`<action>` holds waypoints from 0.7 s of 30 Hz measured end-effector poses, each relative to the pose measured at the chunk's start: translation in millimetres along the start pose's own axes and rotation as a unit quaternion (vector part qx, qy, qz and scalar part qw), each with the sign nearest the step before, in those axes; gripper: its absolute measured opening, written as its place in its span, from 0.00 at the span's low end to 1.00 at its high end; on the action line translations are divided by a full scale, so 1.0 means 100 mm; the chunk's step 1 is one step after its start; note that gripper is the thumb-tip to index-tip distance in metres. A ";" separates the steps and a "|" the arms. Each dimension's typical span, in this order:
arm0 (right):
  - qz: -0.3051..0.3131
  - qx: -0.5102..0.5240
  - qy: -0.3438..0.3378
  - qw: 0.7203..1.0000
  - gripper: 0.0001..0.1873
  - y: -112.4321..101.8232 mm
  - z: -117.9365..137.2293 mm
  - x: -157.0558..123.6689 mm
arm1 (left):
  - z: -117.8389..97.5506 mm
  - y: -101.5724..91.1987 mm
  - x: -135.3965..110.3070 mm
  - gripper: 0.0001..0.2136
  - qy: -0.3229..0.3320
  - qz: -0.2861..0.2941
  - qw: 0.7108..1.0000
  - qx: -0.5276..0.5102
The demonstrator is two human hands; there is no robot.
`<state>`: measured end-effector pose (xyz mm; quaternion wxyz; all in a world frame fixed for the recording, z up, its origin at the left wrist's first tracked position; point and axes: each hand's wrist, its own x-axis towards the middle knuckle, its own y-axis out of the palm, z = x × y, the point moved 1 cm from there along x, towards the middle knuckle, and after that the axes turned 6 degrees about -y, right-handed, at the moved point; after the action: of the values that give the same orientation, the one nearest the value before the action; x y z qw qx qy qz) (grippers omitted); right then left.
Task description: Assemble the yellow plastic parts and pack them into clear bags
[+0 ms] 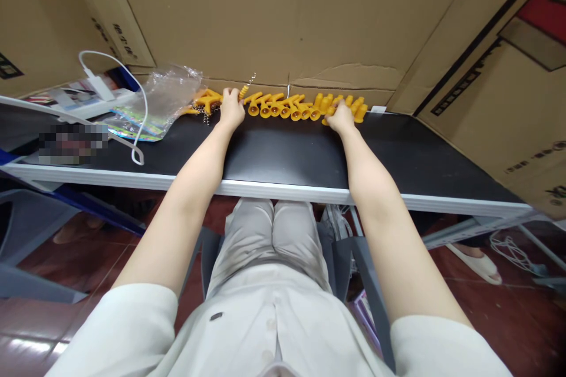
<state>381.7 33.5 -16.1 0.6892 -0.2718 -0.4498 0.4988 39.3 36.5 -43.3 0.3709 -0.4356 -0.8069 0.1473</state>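
My left hand [232, 109] is closed at the back of the table, beside a pile of yellow branching plastic pieces [209, 98] with thin metal coils. A yellow ribbed piece tipped with a silver spiral [243, 92] sticks up from its fingers. To the right runs a row of yellow plastic pieces with round cup-like ends [285, 112], the cups facing me. At the row's right end my right hand [341, 119] has its fingers closed around a yellow piece, mostly hidden. Several upright yellow cup-shaped pieces [359, 109] stand just beyond it.
A crumpled clear plastic bag [170, 94] lies left of the pile. Near it are a white cable [144, 103] and a white adapter [101, 87]. Cardboard panels [292, 17] wall in the back and both sides of the black table [283, 156].
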 end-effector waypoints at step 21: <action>0.026 -0.030 -0.238 0.970 0.20 0.08 0.31 -0.01 | -0.36 -0.02 -0.27 0.19 0.176 0.114 0.973 0.094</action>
<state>350.3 33.4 -8.8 0.5405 -0.1772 -0.6090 0.5528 73.6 10.1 -30.5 0.5274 -0.5069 -0.6563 0.1851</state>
